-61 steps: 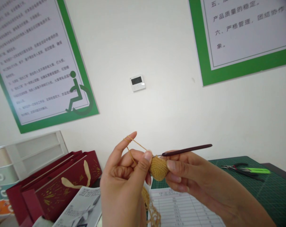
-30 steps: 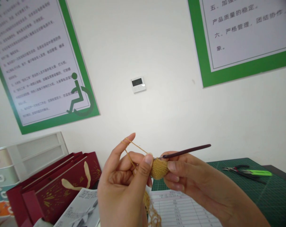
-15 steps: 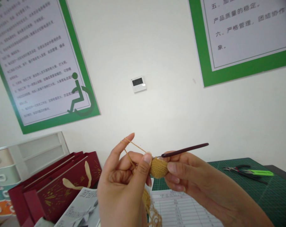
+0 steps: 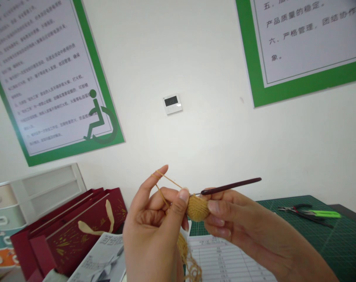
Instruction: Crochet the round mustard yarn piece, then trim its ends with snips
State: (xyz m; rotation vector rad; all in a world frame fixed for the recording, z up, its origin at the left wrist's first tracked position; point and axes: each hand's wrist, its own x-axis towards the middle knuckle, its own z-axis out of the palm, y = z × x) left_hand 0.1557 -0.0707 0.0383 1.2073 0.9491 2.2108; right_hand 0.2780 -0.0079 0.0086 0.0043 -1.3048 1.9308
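Note:
My left hand pinches the left edge of a small mustard crochet piece between thumb and fingers. Mustard yarn loops round its raised index finger and runs down tautly to the work. My right hand is closed on a crochet hook with a dark handle, which points left, its metal shaft at the top edge of the piece. The right thumb also touches the piece's right side. The hook's tip is hidden behind the left thumb. Below, a bundle of loose yarn is partly covered by my left hand.
On the right, pliers and a bright green tool lie on a green cutting mat. A printed sheet lies beneath my hands. Dark red gift bags and a drawer unit stand at left.
Both hands keep nearly the same pose. The hook's handle end has shifted very slightly to the right; the crochet piece stays pinched in place.

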